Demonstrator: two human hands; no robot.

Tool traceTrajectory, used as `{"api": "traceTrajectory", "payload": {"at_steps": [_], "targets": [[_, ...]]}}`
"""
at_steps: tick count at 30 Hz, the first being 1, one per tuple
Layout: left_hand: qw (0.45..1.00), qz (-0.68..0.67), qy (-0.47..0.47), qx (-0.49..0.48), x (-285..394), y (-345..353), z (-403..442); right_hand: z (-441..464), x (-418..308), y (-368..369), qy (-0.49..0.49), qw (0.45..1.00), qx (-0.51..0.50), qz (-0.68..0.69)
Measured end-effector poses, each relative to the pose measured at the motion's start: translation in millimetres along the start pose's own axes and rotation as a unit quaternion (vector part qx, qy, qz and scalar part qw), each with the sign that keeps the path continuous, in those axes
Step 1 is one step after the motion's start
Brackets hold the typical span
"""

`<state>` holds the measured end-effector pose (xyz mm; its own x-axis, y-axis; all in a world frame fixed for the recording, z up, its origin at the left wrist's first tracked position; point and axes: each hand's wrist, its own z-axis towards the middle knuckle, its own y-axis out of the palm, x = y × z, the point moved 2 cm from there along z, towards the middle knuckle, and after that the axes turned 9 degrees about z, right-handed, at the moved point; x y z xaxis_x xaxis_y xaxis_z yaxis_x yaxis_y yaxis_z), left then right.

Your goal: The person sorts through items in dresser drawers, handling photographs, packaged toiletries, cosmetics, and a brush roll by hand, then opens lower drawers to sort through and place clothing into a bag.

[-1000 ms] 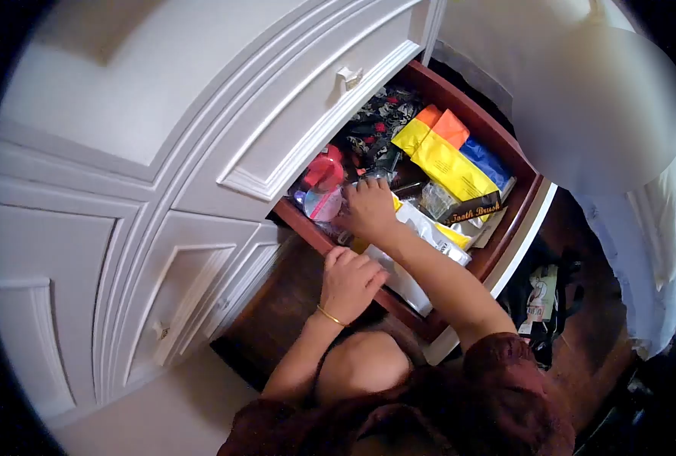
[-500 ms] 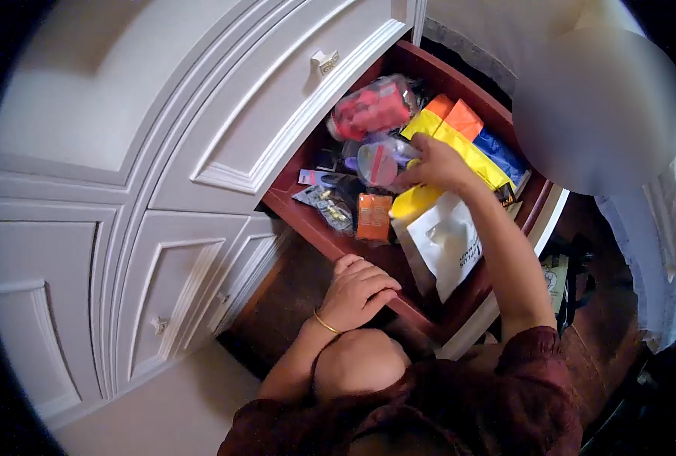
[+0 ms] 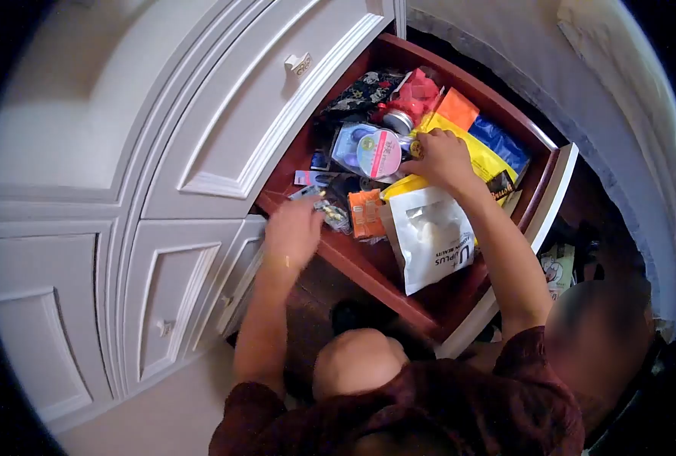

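Note:
My right hand [image 3: 442, 158] is inside the drawer, its fingers curled at the right edge of a clear package [image 3: 376, 154] with a round pink-and-white label and purple pieces inside. The fingers look closed on that edge. My left hand [image 3: 294, 232], smeared by motion, is over the drawer's near left rim, close to a small clear packet [image 3: 332, 213]. Whether its fingers hold anything is unclear. Beside them lie an orange packet [image 3: 365, 213], a white pouch [image 3: 432, 239] and a yellow bag [image 3: 481, 156], partly under my right forearm.
The dark red drawer [image 3: 368, 275] is pulled out of a white cabinet [image 3: 231, 129]. Further back lie a red container [image 3: 414, 95] with a silver lid, black patterned cloth [image 3: 360, 95], an orange packet [image 3: 457, 109] and a blue packet [image 3: 499, 144]. Pale fabric [image 3: 520, 68] hangs behind.
My left hand has lifted off the drawer's front rim and moved up and left over its contents. The red container has shifted right, uncovering black cloth. The clear package now lies flatter.

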<state>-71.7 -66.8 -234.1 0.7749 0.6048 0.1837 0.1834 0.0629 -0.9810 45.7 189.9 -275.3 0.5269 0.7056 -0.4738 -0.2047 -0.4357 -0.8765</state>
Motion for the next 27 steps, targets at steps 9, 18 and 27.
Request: {"api": "traceTrajectory", "payload": {"at_steps": [9,18,27], "targets": [[0.931,0.216,-0.081,-0.283,-5,62,58,-32,-33,-27,-0.140,0.974,0.177,-0.005],[0.891,0.107,0.181,-0.403,69,67,-2,-60,-85,61,-0.371,0.927,-0.059,0.021],[0.920,0.203,0.027,-0.335,-1,29,52,-71,-80,54,-0.325,0.899,-0.260,-0.135]]}}
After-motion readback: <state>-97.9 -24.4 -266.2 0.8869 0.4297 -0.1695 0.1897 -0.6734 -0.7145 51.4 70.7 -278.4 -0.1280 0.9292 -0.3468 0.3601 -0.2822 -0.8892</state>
